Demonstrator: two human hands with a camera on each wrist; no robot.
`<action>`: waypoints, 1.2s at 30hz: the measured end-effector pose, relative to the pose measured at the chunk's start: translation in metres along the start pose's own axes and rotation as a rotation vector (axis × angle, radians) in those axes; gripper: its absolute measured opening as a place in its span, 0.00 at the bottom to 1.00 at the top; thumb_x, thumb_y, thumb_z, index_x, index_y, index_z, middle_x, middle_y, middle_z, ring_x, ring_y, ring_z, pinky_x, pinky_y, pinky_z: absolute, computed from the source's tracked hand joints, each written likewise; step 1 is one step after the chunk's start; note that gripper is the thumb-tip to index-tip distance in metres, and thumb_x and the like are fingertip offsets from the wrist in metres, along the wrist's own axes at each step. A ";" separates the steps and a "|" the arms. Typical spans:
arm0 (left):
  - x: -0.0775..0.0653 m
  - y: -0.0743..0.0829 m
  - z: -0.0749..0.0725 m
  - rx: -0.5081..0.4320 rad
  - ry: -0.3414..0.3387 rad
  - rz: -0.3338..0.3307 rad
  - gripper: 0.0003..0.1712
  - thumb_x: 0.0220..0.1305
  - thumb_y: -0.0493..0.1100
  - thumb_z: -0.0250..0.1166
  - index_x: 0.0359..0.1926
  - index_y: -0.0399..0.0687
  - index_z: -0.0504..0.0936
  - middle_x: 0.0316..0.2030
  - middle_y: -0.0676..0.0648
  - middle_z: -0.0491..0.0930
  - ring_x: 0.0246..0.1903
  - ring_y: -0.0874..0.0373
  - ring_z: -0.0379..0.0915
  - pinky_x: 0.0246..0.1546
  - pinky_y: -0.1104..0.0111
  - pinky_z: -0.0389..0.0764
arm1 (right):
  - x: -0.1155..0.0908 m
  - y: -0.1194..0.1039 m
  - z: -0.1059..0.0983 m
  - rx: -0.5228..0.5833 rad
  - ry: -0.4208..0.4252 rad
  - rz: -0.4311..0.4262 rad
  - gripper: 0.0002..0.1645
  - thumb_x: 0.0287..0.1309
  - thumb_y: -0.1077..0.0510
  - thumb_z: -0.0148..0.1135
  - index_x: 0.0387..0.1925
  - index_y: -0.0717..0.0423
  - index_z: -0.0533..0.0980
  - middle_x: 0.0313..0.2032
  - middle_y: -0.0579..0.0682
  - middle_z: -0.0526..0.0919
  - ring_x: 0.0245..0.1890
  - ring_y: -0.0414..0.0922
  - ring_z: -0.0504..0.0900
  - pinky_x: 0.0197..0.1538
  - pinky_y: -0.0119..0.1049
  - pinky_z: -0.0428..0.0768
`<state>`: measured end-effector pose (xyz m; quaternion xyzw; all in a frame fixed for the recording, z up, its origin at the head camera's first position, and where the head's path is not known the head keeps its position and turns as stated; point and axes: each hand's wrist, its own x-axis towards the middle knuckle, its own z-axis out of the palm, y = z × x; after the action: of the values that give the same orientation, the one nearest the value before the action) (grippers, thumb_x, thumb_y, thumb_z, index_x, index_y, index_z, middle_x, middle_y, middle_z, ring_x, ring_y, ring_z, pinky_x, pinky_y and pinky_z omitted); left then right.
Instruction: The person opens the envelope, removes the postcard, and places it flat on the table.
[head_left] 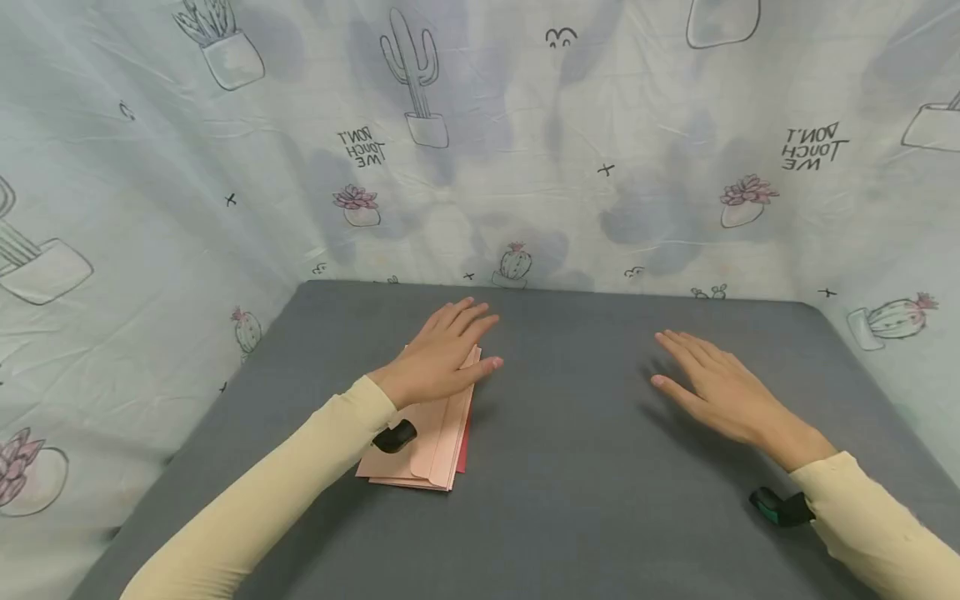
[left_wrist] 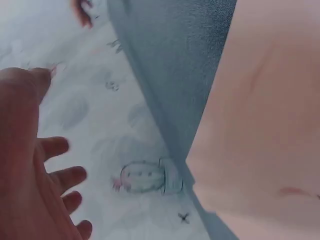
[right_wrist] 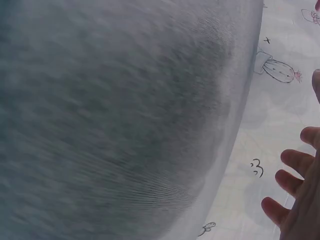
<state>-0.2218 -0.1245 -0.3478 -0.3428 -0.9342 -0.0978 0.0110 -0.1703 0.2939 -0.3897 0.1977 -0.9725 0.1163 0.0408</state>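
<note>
A small stack of pink envelopes (head_left: pixel 427 446) lies on the left half of the grey table, with a red edge (head_left: pixel 463 442) showing beneath its right side. My left hand (head_left: pixel 442 354) is over the far part of the stack, fingers straight and spread, holding nothing; it hides some of the envelopes. In the left wrist view the top pink envelope (left_wrist: pixel 265 115) fills the right side. Over the right half of the table, my right hand (head_left: pixel 720 387) hovers with straight fingers, casting a shadow below, and grips nothing. Fingers (right_wrist: pixel 295 165) of that hand show at the right wrist view's edge.
The dark grey tabletop (head_left: pixel 570 500) spans both hands' area. Behind and beside it hangs a pale curtain (head_left: pixel 525 167) printed with cacti and lettering. A black wrist device (head_left: pixel 393 436) sits under the left sleeve, and another device (head_left: pixel 780 507) under the right.
</note>
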 end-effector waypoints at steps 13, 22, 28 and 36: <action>-0.061 -0.026 0.000 -0.161 0.014 -0.430 0.26 0.76 0.55 0.53 0.66 0.46 0.74 0.61 0.43 0.79 0.53 0.48 0.80 0.48 0.48 0.80 | -0.029 -0.005 0.015 0.020 0.032 0.058 0.35 0.72 0.42 0.57 0.70 0.58 0.68 0.66 0.65 0.73 0.66 0.66 0.69 0.61 0.68 0.67; -0.056 -0.022 0.012 0.014 -0.214 -0.677 0.56 0.65 0.77 0.48 0.75 0.36 0.55 0.61 0.31 0.74 0.47 0.35 0.81 0.46 0.44 0.77 | -0.036 -0.013 0.014 -0.009 0.068 0.110 0.29 0.73 0.46 0.56 0.65 0.60 0.73 0.61 0.66 0.78 0.62 0.67 0.74 0.57 0.68 0.72; -0.050 -0.013 0.016 -0.013 -0.284 -0.699 0.66 0.57 0.83 0.52 0.78 0.38 0.49 0.64 0.30 0.72 0.53 0.34 0.79 0.51 0.44 0.74 | -0.034 -0.014 0.018 0.154 -0.008 0.200 0.33 0.75 0.40 0.50 0.70 0.57 0.69 0.65 0.66 0.75 0.65 0.69 0.71 0.55 0.69 0.73; -0.056 0.004 0.013 0.011 -0.328 -0.667 0.73 0.50 0.86 0.56 0.80 0.41 0.46 0.70 0.30 0.64 0.51 0.34 0.78 0.50 0.47 0.73 | -0.040 -0.009 0.022 0.291 0.008 0.177 0.30 0.76 0.43 0.50 0.67 0.59 0.72 0.61 0.64 0.79 0.59 0.65 0.77 0.50 0.61 0.77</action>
<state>-0.1761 -0.1544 -0.3644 -0.0303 -0.9844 -0.0345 -0.1696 -0.1308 0.2959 -0.4138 0.1148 -0.9588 0.2597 0.0051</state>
